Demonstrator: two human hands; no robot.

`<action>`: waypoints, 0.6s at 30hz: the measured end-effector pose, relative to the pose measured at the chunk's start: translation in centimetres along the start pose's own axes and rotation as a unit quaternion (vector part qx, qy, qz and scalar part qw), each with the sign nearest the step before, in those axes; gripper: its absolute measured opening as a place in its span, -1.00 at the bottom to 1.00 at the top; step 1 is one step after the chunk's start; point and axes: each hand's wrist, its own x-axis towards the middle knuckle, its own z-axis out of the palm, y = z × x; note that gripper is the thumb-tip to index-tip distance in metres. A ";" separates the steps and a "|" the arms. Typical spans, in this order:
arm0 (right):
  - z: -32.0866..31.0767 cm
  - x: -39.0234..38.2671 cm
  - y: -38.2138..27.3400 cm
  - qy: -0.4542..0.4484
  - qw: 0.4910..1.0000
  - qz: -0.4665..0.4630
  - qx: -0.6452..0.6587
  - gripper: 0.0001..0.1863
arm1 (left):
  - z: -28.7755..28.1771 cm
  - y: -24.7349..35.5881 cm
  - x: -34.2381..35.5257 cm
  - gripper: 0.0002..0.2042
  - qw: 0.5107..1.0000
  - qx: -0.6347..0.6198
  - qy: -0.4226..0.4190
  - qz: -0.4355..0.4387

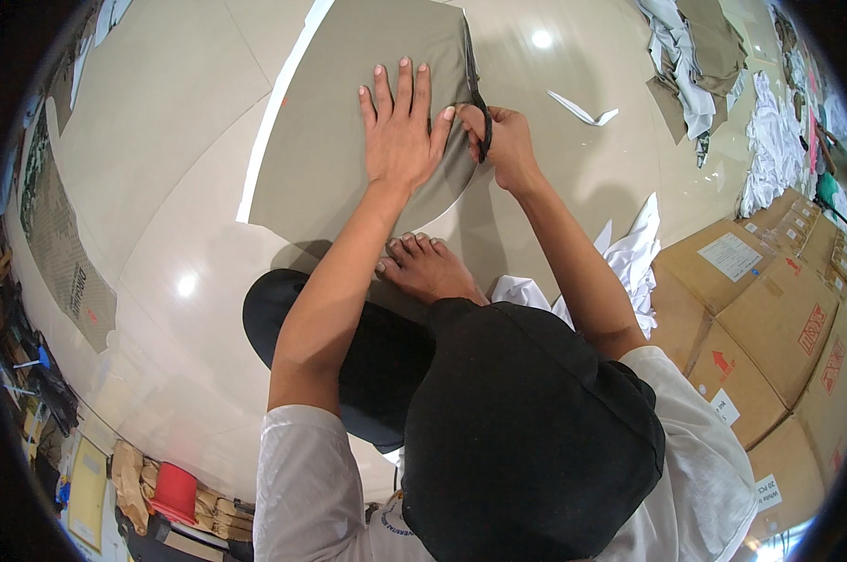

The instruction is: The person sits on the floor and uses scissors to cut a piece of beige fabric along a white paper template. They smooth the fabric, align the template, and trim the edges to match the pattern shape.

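A large olive-grey fabric piece (320,122) lies spread on the tiled floor, with a white strip along its left edge. My left hand (400,131) rests flat on it, fingers spread, thumb toward the right edge. Along that right edge, my right hand (503,140) grips black scissors (480,103) by the handles, blades pointing away from me. The blades lie at the fabric's edge; whether they are parted is unclear. My bare foot (433,267) is close to the fabric's near edge.
A thin white scrap (583,110) lies right of the scissors. White fabric scraps (634,262) lie by my right forearm. Cardboard boxes (761,318) stand at right. Heaped fabric (695,66) is at far right. A printed fabric piece (67,244) lies at left, a red object (173,494) at lower left.
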 end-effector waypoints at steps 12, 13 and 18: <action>0.3 0.7 0.7 0.013 1.000 -0.018 0.000 -0.61 | 0.0 0.1 0.0 -0.32 1.000 0.000 -0.006 0.000; 0.5 0.6 0.5 0.010 1.000 -0.021 -0.004 -0.61 | 0.0 0.0 0.0 -0.32 1.000 -0.001 -0.006 -0.001; 0.6 1.1 -0.2 0.007 1.000 -0.022 0.010 -0.62 | 0.0 0.0 0.0 -0.35 1.000 -0.002 -0.005 0.000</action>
